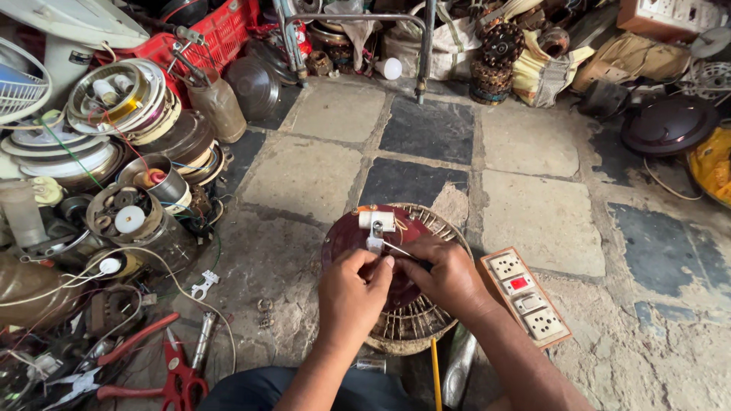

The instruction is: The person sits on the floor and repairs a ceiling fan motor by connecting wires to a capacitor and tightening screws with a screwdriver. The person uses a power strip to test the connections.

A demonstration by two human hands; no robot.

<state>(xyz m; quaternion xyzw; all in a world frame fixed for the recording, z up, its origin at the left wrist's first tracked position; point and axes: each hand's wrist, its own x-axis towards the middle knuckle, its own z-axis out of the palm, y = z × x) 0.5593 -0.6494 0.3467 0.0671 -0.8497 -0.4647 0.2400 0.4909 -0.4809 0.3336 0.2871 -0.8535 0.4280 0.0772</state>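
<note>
A dark red round fan motor housing (346,236) lies on a wire fan guard (438,228) on the stone floor in front of me. A white capacitor block (377,221) sits on its top. My left hand (352,293) pinches a small white fitting (375,245) just below the block. My right hand (445,278) grips a thin screwdriver (400,251) whose tip points at that fitting. Both hands rest over the housing, close together.
A switch-and-socket board (525,297) lies to the right of the guard. Red-handled pliers and cutters (164,365) lie at lower left. Stacked motor parts, coils and tins (129,152) crowd the left. Bags, gears and a dark dome cover (668,125) line the back and right.
</note>
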